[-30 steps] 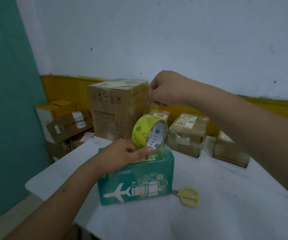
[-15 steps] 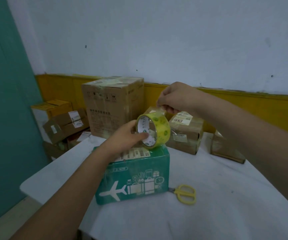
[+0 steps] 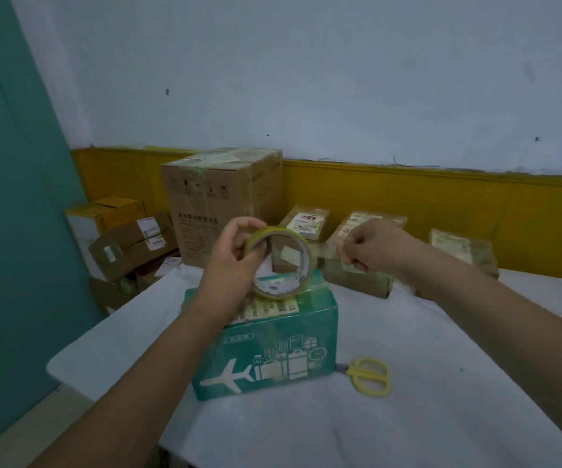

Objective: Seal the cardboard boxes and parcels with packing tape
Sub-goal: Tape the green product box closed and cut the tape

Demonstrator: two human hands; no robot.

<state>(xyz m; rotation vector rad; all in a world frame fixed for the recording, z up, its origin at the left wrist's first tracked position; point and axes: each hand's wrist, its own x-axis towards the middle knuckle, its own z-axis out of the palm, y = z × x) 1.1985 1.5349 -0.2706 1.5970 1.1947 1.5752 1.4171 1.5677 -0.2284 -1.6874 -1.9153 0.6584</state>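
A green box (image 3: 273, 349) printed with a white plane and luggage stands on the white table (image 3: 441, 383). Just above its top, my left hand (image 3: 232, 265) grips a yellow-edged roll of clear packing tape (image 3: 301, 246), fingers through the core. To the right of the roll my right hand (image 3: 370, 246) pinches the free end of the tape. A short clear strip (image 3: 327, 252) stretches between the roll and that hand. Yellow-handled scissors (image 3: 369, 376) lie on the table right of the green box.
A tall brown carton (image 3: 219, 204) stands at the table's far left corner. Three taped brown parcels (image 3: 360, 278) line the back edge. More cartons (image 3: 127, 241) are stacked on the floor at left, by a teal wall. The table's left edge is close to the box.
My right hand has come down from above the roll to its right side, drawing the tape out sideways. My left hand has turned the roll so its hole faces me.
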